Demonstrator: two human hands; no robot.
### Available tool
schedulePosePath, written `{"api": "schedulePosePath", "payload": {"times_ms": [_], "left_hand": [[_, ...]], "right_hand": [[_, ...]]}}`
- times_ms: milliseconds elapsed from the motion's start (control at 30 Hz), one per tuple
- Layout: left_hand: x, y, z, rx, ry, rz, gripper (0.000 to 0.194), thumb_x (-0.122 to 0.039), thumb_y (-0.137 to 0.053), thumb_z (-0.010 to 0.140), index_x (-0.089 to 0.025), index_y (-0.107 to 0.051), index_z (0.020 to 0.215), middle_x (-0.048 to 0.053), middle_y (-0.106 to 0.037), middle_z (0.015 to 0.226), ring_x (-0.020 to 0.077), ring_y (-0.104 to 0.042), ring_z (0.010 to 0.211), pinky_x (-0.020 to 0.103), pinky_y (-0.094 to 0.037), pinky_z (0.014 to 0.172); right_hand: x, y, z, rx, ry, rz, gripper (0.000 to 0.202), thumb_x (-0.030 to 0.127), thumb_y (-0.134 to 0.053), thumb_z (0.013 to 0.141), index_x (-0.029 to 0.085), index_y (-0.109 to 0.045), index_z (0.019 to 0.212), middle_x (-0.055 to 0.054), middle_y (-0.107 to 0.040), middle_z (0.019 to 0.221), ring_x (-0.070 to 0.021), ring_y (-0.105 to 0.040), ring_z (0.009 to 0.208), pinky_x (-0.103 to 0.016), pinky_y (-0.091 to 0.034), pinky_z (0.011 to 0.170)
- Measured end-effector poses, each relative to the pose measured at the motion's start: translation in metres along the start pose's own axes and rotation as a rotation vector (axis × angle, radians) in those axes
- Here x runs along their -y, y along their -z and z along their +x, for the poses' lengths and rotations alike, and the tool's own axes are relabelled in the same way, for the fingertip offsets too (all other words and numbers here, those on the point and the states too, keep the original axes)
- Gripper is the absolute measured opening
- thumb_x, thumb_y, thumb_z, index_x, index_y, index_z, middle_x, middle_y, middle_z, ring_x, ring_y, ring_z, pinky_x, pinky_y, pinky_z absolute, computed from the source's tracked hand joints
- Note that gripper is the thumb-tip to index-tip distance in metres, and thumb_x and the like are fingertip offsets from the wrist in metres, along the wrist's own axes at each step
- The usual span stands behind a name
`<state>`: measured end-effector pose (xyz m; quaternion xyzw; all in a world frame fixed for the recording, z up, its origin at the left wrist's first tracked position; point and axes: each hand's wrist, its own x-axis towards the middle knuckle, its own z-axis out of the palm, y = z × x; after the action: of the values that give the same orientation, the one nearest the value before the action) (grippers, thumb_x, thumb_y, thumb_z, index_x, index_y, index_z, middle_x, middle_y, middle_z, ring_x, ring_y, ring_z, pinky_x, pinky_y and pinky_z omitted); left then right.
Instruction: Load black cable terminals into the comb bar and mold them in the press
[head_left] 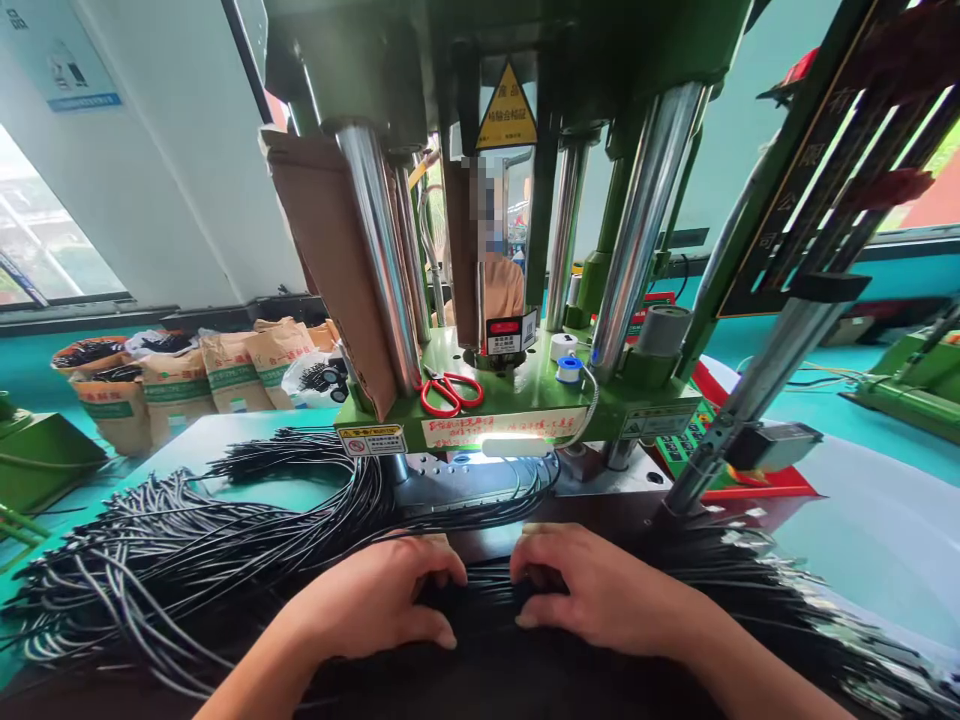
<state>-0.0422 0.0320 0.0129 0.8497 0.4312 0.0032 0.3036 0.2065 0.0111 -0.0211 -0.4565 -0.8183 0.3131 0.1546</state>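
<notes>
My left hand (390,590) curls round a bundle of black cables (489,580) at the near edge of the press. Gripping the same bundle a short way to the right is my right hand (581,585), its thumb towards me and its fingers on the far side. A stretch of cable shows between the two hands; the parts inside my palms are hidden. Loose cables (247,520) spread in a big loop to the left. On the right, the cable ends (810,620) fan out, with pale, shiny tips.
Ahead stands a green press (480,385) with steel columns. Red-handled scissors (450,393) and a blue-and-white spool (568,370) lie on its ledge. A lit lamp (517,445) hangs at its front. Several paper sacks (176,385) stand behind left. A person (504,285) is visible beyond the press.
</notes>
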Motion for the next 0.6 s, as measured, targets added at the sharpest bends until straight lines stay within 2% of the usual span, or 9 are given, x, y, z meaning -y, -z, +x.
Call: {"api": "schedulePosePath", "payload": {"times_ms": [233,467,600], "left_hand": [[0.0014,-0.0029,0.0015,0.01,-0.007,0.015,0.035,-0.038,-0.076,0.066,-0.028,-0.062,0.096,-0.006,-0.059,0.083,0.0128,-0.052,0.074,0.02,-0.039,0.063],[-0.0001,-0.0044,0.0003,0.001,-0.036,0.016,0.026,-0.037,-0.068,0.072,-0.026,-0.06,0.094,-0.005,-0.057,0.08,0.0125,-0.051,0.071,0.021,-0.037,0.061],[-0.0015,-0.0053,0.0001,0.006,-0.054,0.024,0.021,-0.035,-0.062,0.076,-0.025,-0.06,0.095,-0.005,-0.057,0.079,0.0118,-0.05,0.069,0.021,-0.037,0.06]], "right_hand": [[0.0021,-0.0006,0.0003,-0.01,0.054,-0.046,0.009,0.031,-0.064,0.085,0.023,-0.065,0.088,0.001,-0.061,0.084,-0.0166,-0.056,0.081,-0.028,-0.041,0.074],[0.002,-0.0043,0.0022,-0.079,0.127,-0.067,0.013,0.029,-0.05,0.094,0.02,-0.058,0.094,-0.001,-0.063,0.09,-0.0166,-0.057,0.084,-0.029,-0.041,0.079],[0.0009,-0.0049,0.0006,-0.082,0.11,-0.05,0.015,0.033,-0.052,0.093,0.021,-0.06,0.097,0.0,-0.064,0.09,-0.0164,-0.058,0.084,-0.028,-0.042,0.077]]}}
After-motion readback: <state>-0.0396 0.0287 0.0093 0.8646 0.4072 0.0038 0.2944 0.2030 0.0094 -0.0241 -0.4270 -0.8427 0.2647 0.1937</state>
